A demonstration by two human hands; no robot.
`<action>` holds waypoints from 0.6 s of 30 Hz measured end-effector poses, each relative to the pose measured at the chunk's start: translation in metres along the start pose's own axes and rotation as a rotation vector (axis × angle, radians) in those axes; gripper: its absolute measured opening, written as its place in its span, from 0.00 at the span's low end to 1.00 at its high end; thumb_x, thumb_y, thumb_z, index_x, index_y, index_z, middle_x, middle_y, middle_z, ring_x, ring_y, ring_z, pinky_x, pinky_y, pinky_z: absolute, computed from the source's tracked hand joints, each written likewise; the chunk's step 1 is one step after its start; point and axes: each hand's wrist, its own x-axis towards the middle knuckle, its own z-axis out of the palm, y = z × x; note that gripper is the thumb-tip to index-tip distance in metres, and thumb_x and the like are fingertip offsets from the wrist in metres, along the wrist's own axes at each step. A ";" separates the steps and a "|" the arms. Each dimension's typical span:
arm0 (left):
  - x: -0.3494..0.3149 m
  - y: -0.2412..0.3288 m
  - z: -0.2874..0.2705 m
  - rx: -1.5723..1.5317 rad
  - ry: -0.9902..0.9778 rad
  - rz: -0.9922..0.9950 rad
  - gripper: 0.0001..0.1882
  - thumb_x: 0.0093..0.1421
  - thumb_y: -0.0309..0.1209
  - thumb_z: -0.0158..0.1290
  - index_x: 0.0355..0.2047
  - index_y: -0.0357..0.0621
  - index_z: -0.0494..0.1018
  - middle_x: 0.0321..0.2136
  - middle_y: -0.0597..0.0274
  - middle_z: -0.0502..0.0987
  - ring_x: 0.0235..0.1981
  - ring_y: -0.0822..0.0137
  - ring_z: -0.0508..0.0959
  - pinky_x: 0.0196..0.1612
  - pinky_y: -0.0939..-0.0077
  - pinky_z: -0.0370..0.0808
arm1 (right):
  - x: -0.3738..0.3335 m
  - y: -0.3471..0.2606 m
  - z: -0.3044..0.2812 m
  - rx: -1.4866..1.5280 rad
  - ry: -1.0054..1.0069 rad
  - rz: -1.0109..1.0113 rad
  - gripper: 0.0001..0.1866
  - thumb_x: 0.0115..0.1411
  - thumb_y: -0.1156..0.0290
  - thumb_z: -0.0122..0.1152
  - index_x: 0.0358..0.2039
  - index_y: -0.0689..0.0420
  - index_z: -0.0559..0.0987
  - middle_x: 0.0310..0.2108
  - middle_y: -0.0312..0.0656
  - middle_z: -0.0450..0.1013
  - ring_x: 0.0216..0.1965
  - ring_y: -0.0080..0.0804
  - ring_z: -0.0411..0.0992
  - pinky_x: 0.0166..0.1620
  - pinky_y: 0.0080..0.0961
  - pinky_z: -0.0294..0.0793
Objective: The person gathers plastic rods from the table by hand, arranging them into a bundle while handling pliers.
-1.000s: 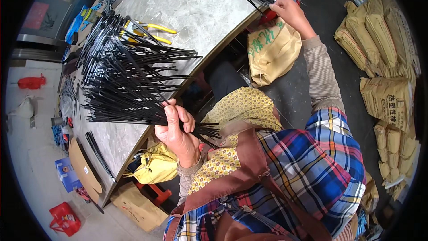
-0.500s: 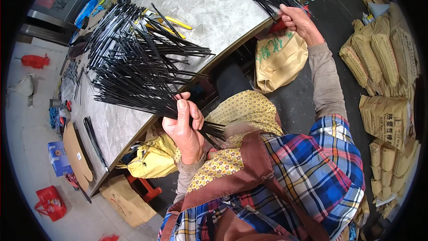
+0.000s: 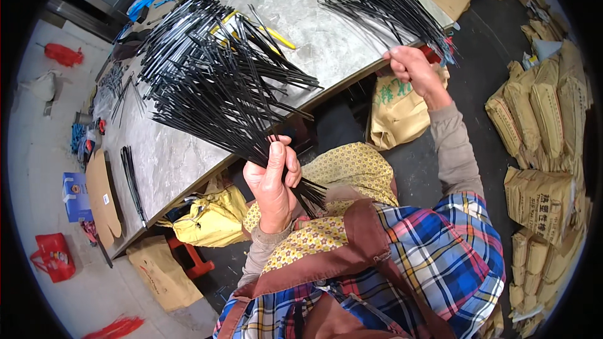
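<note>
My left hand (image 3: 274, 179) is wrapped round the lower part of a fanned bundle of thin black cable ties (image 3: 213, 116). Their tail ends (image 3: 309, 196) stick out below my fist, while the upper part overlaps a larger heap of ties (image 3: 173, 37) on the table. Yellow-handled pliers (image 3: 279, 39) lie partly buried in that heap. Beside the table's near edge, my right hand (image 3: 414, 70) is closed in a pinch; what it may hold is too thin to make out. Just beyond it, a second pile of black ties (image 3: 402, 12) lies at the table's right end.
The grey table (image 3: 188, 160) curves round in front of me, with a few ties (image 3: 130, 179) at its left. Under its edge are a yellow bag (image 3: 210, 216) and a tan paper sack (image 3: 399, 110). Stacked brown sacks (image 3: 543, 113) line the right side.
My right hand has drawn back slightly from the ends of the right-hand pile, toward me. My left hand keeps its hold on the bundle. The whole view has shifted a little.
</note>
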 end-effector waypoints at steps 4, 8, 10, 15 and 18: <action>-0.002 0.003 -0.002 0.004 0.058 -0.002 0.09 0.69 0.31 0.48 0.39 0.36 0.70 0.18 0.66 0.67 0.13 0.79 0.59 0.15 0.84 0.56 | -0.009 -0.021 0.041 0.007 0.061 -0.212 0.14 0.70 0.64 0.48 0.39 0.63 0.75 0.18 0.26 0.60 0.17 0.12 0.53 0.20 0.13 0.51; 0.003 0.002 0.001 -0.015 0.013 -0.032 0.09 0.69 0.30 0.48 0.39 0.34 0.71 0.18 0.66 0.67 0.13 0.80 0.60 0.16 0.85 0.56 | -0.014 0.006 0.035 -0.131 0.080 -0.237 0.15 0.69 0.64 0.47 0.38 0.63 0.75 0.16 0.30 0.63 0.16 0.14 0.56 0.19 0.15 0.53; 0.003 0.002 -0.001 -0.011 -0.013 -0.043 0.09 0.69 0.30 0.48 0.40 0.35 0.71 0.18 0.66 0.68 0.14 0.80 0.61 0.16 0.85 0.56 | -0.013 0.027 0.037 -0.058 0.020 -0.033 0.15 0.69 0.65 0.48 0.36 0.65 0.74 0.16 0.33 0.65 0.14 0.16 0.58 0.17 0.16 0.54; 0.000 0.004 -0.005 -0.058 -0.017 -0.030 0.10 0.68 0.32 0.50 0.40 0.35 0.72 0.19 0.68 0.69 0.15 0.82 0.61 0.16 0.87 0.56 | -0.025 0.019 0.065 0.102 -0.061 -0.055 0.14 0.69 0.63 0.49 0.38 0.63 0.74 0.17 0.33 0.64 0.14 0.16 0.56 0.18 0.16 0.54; 0.001 0.005 -0.004 -0.069 -0.034 -0.032 0.11 0.68 0.31 0.50 0.42 0.35 0.73 0.19 0.69 0.69 0.15 0.82 0.61 0.16 0.86 0.56 | -0.038 0.008 0.083 0.148 -0.057 -0.173 0.13 0.70 0.63 0.49 0.39 0.61 0.73 0.18 0.33 0.65 0.16 0.16 0.58 0.20 0.14 0.56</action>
